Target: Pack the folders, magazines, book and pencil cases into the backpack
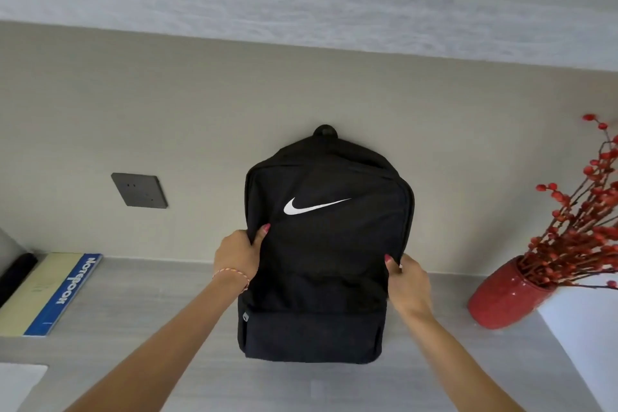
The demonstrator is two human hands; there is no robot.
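Head view. Black Nike backpack (326,244) stands upright at the middle of the grey worktop (140,328), its back toward the beige wall, top loop up, white swoosh facing the person. From here the main zip looks closed, though the top edge is too dark to be sure.

Left hand (239,257) grips the bag's left side seam, thumb laid over the front panel, fingers wrapped behind. Right hand (406,281) pinches the right side seam lower down, thumb on the front fabric. Both hands are closed on the bag and carry nothing else.

At the worktop's left edge lies a yellow notebook with a blue spine (50,294), with something dark just beside it that is cut off by the frame. No folders, magazines or pencil cases visible here. Near the right edge stands a red vase (505,298) holding red berry branches (582,211); a white block (595,328) is just beside it. A dark wall socket plate (139,190) is left of the bag.

Judgement: packing not yet begun.

Risks:
- Soft, apparently empty bag; let go, it may slump or fall forward off the front edge.
- Swinging it rightward could catch the branches and tip the vase.
- The uneven grip heights could twist the bag.
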